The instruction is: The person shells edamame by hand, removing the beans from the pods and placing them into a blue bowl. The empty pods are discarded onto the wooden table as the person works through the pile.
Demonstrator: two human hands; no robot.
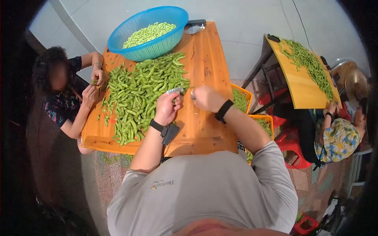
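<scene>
Green soybean pods (141, 91) lie in a broad heap across the left half of a wooden table (206, 65). At the heap's right edge is my left hand (168, 107), fingers curled, with something silvery at its thumb or fingertips; whether it holds a pod is unclear. My right hand (206, 98) is a short way to the right, above bare wood, its fingers bent and a small silvery thing at the fingertips. What lies inside its fingers is hidden. Behind the heap a blue plastic basket (177, 35) contains shelled green beans (149, 34).
A person (68, 85) handles a pod at the table's left side. Orange crates (251, 97) with green pods stand right of the table. Farther right, another person (339, 138) is at a second table (298, 88) bearing pods, near red plastic stools (295, 147).
</scene>
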